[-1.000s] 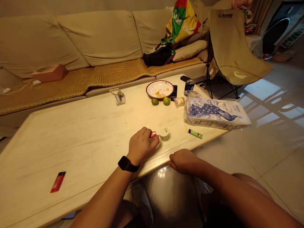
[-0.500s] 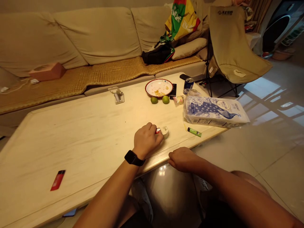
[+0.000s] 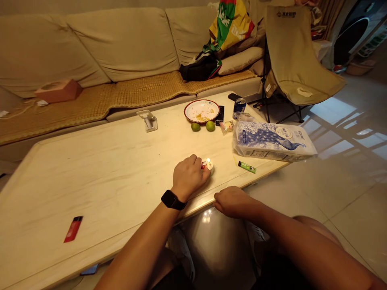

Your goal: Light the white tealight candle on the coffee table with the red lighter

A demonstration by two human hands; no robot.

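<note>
My left hand point(image 3: 189, 175), with a black watch point(image 3: 173, 200) on the wrist, is closed round a small red lighter point(image 3: 204, 164). The lighter's tip is at a small white candle point(image 3: 209, 165) on the pale table point(image 3: 99, 169), and a small flame glows there. My right hand point(image 3: 232, 201) rests curled at the table's near edge, close to the candle, with nothing visible in it.
A green lighter point(image 3: 247, 167) and a tissue pack point(image 3: 272, 141) lie right of the candle. Farther back are two limes point(image 3: 203, 126), a plate point(image 3: 201, 110), a can point(image 3: 239, 107) and a phone stand point(image 3: 148, 120). A second red lighter point(image 3: 73, 229) lies near left. A sofa point(image 3: 99, 68) and folding chair point(image 3: 294, 60) stand behind.
My left hand moved the red lighter right to the candle, and a flame now shows there. My right hand stayed at the table edge.
</note>
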